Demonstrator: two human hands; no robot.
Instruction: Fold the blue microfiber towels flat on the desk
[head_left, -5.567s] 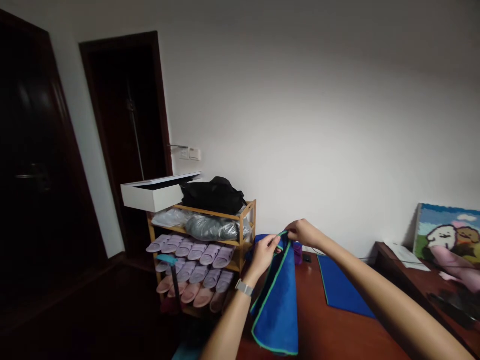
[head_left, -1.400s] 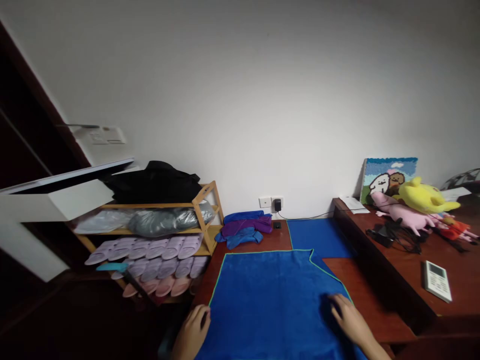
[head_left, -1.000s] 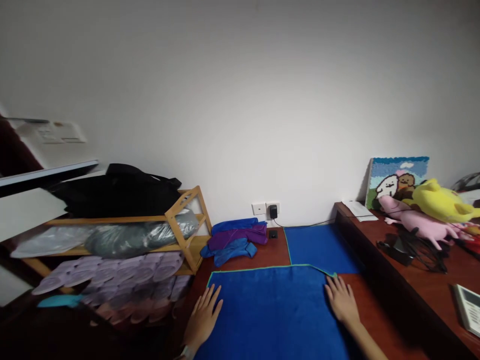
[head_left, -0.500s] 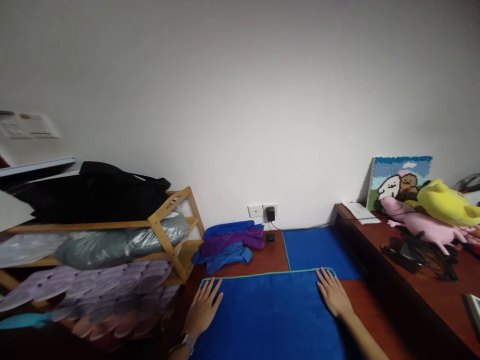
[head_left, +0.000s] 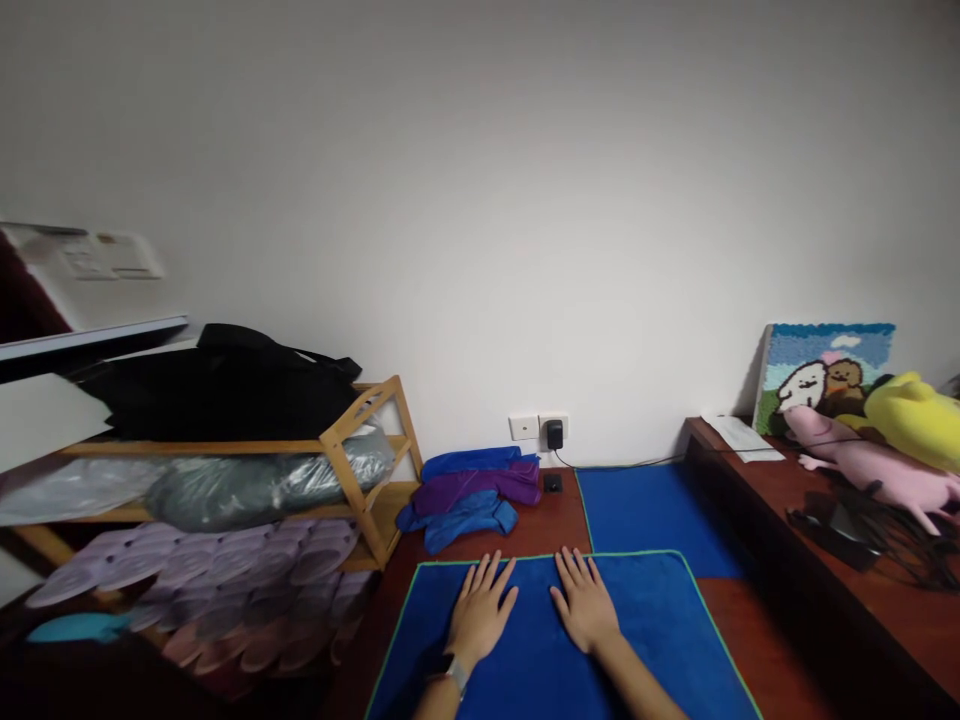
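Note:
A blue cloth with a green edge (head_left: 540, 680) lies spread out on the reddish-brown table in front of me. Palm down near its far edge, my left hand (head_left: 481, 612) rests with fingers extended and a watch on the wrist. My right hand (head_left: 586, 605) lies flat a short way to its right, fingers also stretched out. Neither hand holds anything. Beyond them, a second blue cloth (head_left: 652, 515) lies flat, partly under the near one. Crumpled blue and purple cloths (head_left: 472, 490) are heaped at the back left.
A wooden rack (head_left: 360, 490) with a black bag (head_left: 232, 390) and rows of slippers (head_left: 232, 560) stands left. At right, a raised ledge (head_left: 750, 500) bears plush toys (head_left: 862, 465) and a picture (head_left: 832, 375). A black charger (head_left: 554, 434) is plugged into the wall, its cable running right.
Both hands have slid inward across the cloth, from its far corners toward the middle of the far edge. The view has shifted slightly left.

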